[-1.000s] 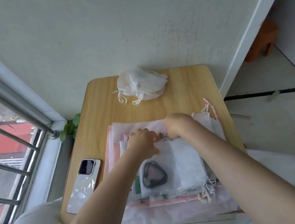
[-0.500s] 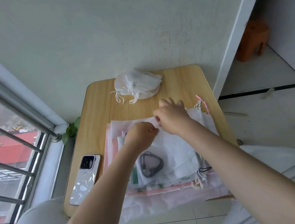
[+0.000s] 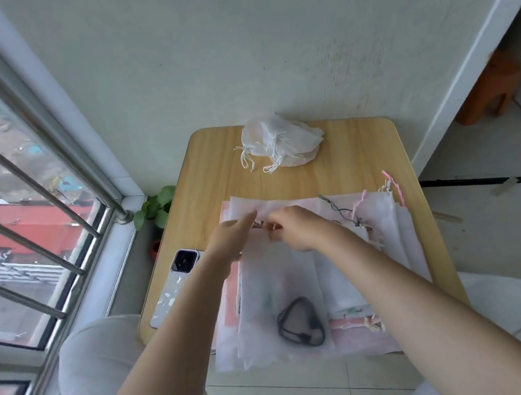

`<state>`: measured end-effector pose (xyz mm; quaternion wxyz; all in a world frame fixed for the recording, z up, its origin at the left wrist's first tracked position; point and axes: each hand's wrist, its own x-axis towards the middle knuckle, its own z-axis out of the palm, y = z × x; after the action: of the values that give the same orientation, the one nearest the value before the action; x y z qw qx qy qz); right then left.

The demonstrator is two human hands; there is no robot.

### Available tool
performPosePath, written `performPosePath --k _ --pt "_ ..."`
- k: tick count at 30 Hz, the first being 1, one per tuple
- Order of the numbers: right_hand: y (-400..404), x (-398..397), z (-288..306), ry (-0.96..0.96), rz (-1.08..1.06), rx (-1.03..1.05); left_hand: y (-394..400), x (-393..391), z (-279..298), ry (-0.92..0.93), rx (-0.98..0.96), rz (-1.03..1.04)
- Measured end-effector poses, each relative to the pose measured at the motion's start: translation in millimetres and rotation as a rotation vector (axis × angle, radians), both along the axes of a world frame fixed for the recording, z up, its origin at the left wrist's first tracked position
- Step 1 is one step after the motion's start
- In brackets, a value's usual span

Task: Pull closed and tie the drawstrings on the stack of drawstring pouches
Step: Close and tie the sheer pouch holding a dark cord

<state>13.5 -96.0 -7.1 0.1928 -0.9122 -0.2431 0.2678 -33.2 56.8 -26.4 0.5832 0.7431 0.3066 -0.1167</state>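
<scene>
Right hand (image 3: pixel 295 227) pinches the top pouch's drawstring (image 3: pixel 258 226), left hand (image 3: pixel 229 237) loose-fingered alongside; a hard tug could drag the stack of pouches (image 3: pixel 300 280) off the worktop's near edge.

I can read no text, label, brand or number anywhere here; the pale translucent fabric drawstring pouches (image 3: pixel 304 279) and the glossy white phone (image 3: pixel 177 285) show none.

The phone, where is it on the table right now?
In the head view the phone lies face down on the wooden table's left edge, just left of the stack of pouches and beside the left forearm.
</scene>
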Motion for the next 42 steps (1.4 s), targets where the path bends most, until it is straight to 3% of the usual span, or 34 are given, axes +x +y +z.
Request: performPosePath --k 2,6,8,11,16,21,24,27,29,31,33,36,39,42 --pt "2.9 -5.5 -1.3 0.018 -0.005 0.057 3.8 -1.0 -2.1 -0.051 -0.169 0.159" --pt "-8.8 -4.9 -8.0 0.028 -0.198 0.086 15.0 -1.3 -4.0 -0.200 -0.785 0.471" --pt "-17.9 -4.3 -9.0 0.063 -0.269 0.095 18.9 -2.7 -6.2 -0.227 -0.938 0.579" --pt "-30.1 -5.1 -8.0 0.157 -0.291 0.130 18.3 -4.1 -10.0 -0.230 -1.017 0.617" --pt "-39.1 -4.5 -10.0 0.196 -0.445 0.218 22.3 -5.8 -12.1 -0.242 -0.989 0.650" --pt "-50.0 -0.2 -9.8 0.606 -0.664 0.551 31.4 -10.8 -8.1 -0.337 -1.113 0.829" --pt "-51.7 4.0 -12.8 0.722 -0.811 0.833 36.4 -11.3 -9.9 -0.379 -1.168 0.894" --pt "-52.6 5.9 -15.2 0.803 -0.994 1.244 37.5 -11.7 -15.1 -0.341 -1.033 0.811" --pt "-49.2 5.9 -15.0 0.878 -1.045 1.448 36.0 -12.2 -17.0 -0.300 -0.805 0.692" --pt "-43.1 4.9 -12.0 0.936 -1.109 1.469 31.7 -11.8 -16.0 -0.264 -0.502 0.552" --pt "-40.6 7.4 -11.5 0.789 -1.116 1.184 29.8 -11.3 -12.7 -0.245 -0.110 0.409" --pt "-51.1 17.5 -13.2 0.248 -0.977 0.649 28.9 -8.8 -5.7 -0.298 0.305 0.247" --pt "-52.1 19.2 -9.1 -0.043 -0.832 0.390 20.2 -5.8 2.0 -0.328 0.438 0.166" --pt "-48.0 15.2 -10.8 -0.145 -0.788 0.409 16.2 -3.5 9.0 -0.356 0.369 0.264"
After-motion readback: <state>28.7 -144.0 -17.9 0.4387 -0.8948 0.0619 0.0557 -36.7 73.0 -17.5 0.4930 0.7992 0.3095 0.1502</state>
